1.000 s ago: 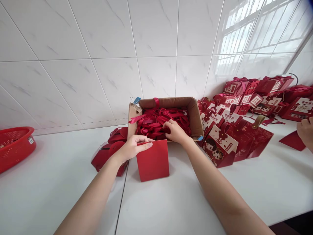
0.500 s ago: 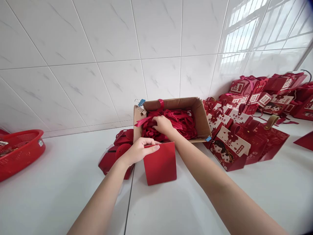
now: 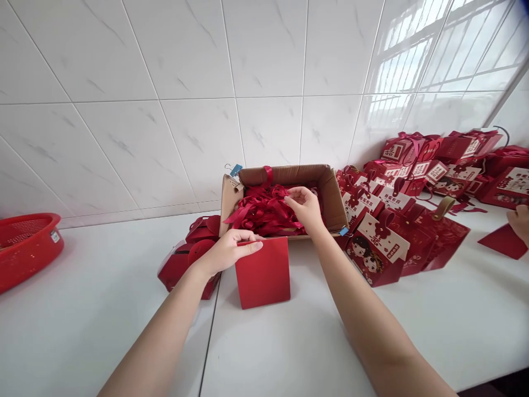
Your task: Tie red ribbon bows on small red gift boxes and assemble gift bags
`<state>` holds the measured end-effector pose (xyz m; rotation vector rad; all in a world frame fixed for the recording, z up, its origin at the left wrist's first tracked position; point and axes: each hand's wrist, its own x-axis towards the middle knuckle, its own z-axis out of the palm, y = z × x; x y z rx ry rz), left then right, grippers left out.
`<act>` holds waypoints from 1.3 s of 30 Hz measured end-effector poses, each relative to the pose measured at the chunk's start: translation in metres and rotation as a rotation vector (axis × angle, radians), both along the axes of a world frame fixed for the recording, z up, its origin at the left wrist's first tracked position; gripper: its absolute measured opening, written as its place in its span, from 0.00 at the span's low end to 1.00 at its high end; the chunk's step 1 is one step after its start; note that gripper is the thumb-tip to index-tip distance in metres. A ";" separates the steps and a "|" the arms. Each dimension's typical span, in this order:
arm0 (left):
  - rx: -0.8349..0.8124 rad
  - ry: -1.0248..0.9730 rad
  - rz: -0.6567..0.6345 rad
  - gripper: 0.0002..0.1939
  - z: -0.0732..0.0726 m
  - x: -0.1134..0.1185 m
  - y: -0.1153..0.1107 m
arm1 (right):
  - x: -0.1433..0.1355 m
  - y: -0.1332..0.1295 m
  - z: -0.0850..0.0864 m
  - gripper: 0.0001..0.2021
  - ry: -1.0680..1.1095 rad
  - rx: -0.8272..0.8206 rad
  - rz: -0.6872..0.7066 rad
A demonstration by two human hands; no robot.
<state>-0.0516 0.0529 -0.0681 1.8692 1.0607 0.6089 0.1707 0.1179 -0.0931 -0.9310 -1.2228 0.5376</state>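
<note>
The left hand [image 3: 235, 251] pinched the top of the red box [image 3: 264, 278], maybe so it stood up straight on the table [image 3: 252, 355]. The right hand [image 3: 305, 209] bent over the ribbons [image 3: 264, 212]; I couldn't tell if it gripped any

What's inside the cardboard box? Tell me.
A tangled heap of red ribbons lies in the cardboard box. The right hand hides part of it; the heap covers the bottom, so anything beneath cannot be seen.

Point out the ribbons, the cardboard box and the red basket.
Ribbons [image 3: 264, 212]: head view, middle of the pile.
Cardboard box [image 3: 333, 198]: head view, inner wall at picture right.
Red basket [image 3: 28, 258]: head view, outer side wall.
</note>
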 end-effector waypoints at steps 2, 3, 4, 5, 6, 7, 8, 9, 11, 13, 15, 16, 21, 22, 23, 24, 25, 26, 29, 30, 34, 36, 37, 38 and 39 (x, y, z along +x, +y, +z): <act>-0.004 0.001 0.005 0.19 0.001 0.000 -0.001 | -0.001 -0.002 0.002 0.07 -0.052 -0.025 0.005; -0.006 -0.001 0.006 0.20 0.001 0.001 -0.001 | -0.004 -0.003 0.003 0.07 -0.110 -0.017 0.011; -0.008 -0.004 0.007 0.20 0.002 0.001 -0.001 | -0.008 -0.003 0.005 0.06 -0.191 -0.003 0.024; -0.010 -0.006 0.006 0.20 0.002 0.001 -0.002 | -0.012 -0.003 0.007 0.06 -0.290 0.008 0.036; -0.013 -0.006 0.005 0.20 0.002 0.001 -0.002 | -0.017 -0.003 0.009 0.05 -0.412 0.003 0.046; -0.013 -0.004 0.003 0.20 0.002 0.001 -0.003 | -0.022 -0.002 0.010 0.06 -0.541 -0.016 0.054; -0.012 -0.003 -0.001 0.20 0.002 0.001 -0.003 | -0.026 -0.001 0.012 0.09 -0.657 -0.050 0.055; -0.010 -0.004 -0.005 0.20 0.002 0.001 -0.003 | -0.029 0.001 0.012 0.14 -0.751 -0.093 0.051; -0.003 -0.008 -0.013 0.20 0.002 0.002 -0.003 | -0.034 0.004 0.012 0.19 -0.856 -0.170 0.031; -0.001 -0.009 -0.015 0.21 0.002 0.001 -0.004 | -0.038 0.006 0.010 0.16 -0.874 -0.210 0.001; 0.000 -0.006 -0.013 0.21 0.003 0.001 -0.004 | -0.041 0.008 0.009 0.10 -0.885 -0.231 -0.027; 0.000 -0.006 -0.014 0.21 0.003 0.001 -0.004 | -0.043 0.009 0.008 0.09 -0.885 -0.235 -0.035; 0.012 -0.005 -0.011 0.21 0.003 0.002 -0.005 | -0.052 0.011 0.006 0.15 -0.825 -0.211 0.020; 0.015 -0.001 -0.008 0.22 0.003 0.002 -0.006 | -0.053 0.011 0.005 0.16 -0.814 -0.193 0.051; 0.017 0.003 -0.007 0.22 0.003 0.002 -0.006 | -0.053 0.010 0.005 0.15 -0.807 -0.171 0.087; 0.018 0.005 -0.008 0.22 0.003 0.002 -0.006 | -0.053 0.009 0.004 0.14 -0.796 -0.145 0.124; 0.018 0.006 -0.010 0.22 0.002 0.002 -0.006 | -0.052 0.008 0.003 0.12 -0.786 -0.118 0.161; 0.018 0.005 -0.012 0.22 0.002 0.001 -0.006 | -0.051 0.006 0.002 0.09 -0.776 -0.094 0.192; 0.021 0.008 -0.010 0.21 0.003 0.001 -0.006 | -0.044 0.001 -0.001 0.06 -0.748 -0.050 0.211; 0.023 0.009 -0.008 0.21 0.003 0.001 -0.006 | -0.041 -0.001 -0.002 0.07 -0.724 -0.044 0.196; 0.039 0.009 -0.001 0.22 0.004 0.002 -0.006 | -0.028 -0.008 -0.006 0.09 -0.590 0.004 0.163; 0.041 0.010 0.008 0.21 0.004 0.003 -0.006 | -0.022 -0.012 -0.007 0.08 -0.573 0.029 0.154; 0.039 0.010 0.010 0.21 0.005 0.003 -0.006 | -0.020 -0.014 -0.006 0.08 -0.578 0.030 0.139; 0.037 0.010 0.012 0.21 0.005 0.003 -0.006 | -0.017 -0.015 -0.005 0.09 -0.587 0.022 0.117; 0.033 0.010 0.012 0.21 0.005 0.003 -0.006 | -0.015 -0.017 -0.004 0.10 -0.599 0.006 0.091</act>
